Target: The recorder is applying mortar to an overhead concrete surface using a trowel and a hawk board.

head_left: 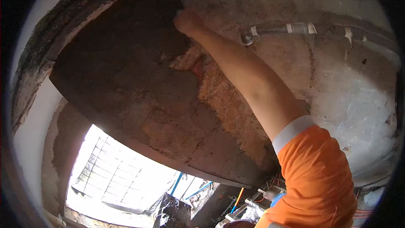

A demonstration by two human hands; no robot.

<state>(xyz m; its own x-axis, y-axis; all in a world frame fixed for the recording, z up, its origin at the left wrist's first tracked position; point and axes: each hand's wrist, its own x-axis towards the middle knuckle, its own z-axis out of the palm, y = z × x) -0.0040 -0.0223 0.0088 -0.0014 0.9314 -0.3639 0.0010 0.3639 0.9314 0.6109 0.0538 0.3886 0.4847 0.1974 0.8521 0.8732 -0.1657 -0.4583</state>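
My right hand point(187, 21) is raised high on a bent-back wrist, fingers closed against the top right of a broad patch of dark, rough plaster point(122, 55). Whatever it may grip is hidden behind it. My forearm and orange sleeve run down to the lower right. Below and left of my wrist, the plaster has an irregular border with a lighter, reddish-brown rough area point(221, 109). My left hand is not in view.
A pipe point(299, 28) with pale wrappings crosses the stained wall at upper right. A bright barred window point(114, 173) is lower left. Below are a dark plastered block point(173, 213), blue rods, an orange-and-blue pole point(238, 200) and clutter with a small blurred shape beside my sleeve.
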